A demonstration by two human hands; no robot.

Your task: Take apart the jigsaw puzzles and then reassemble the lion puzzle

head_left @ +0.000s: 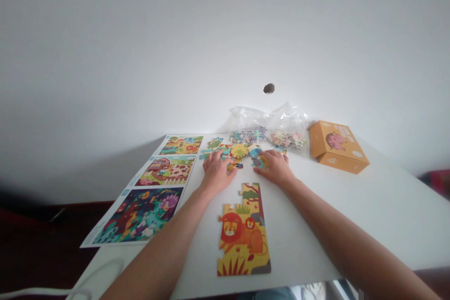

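My left hand [218, 169] rests over the left side of a pile of loose jigsaw pieces [239, 151], its fingers spread. On the pile's right side lies my right hand [276, 167], fingers apart, with its fingertips touching a grey-blue and yellow piece [259, 162]. Whether either hand grips a piece is partly hidden by the fingers. Between my forearms is a joined section of jigsaw [242, 239] showing a red-maned lion and a smaller lion on yellow ground. Its left side and top have open tabs and notches.
A sheet with three pictures [149, 183] lies at the left, overhanging the table edge. Clear plastic bags of puzzle pieces [269, 133] sit at the back against the wall. An orange box [338, 147] stands behind at the right. A white cable [45, 292] runs at lower left.
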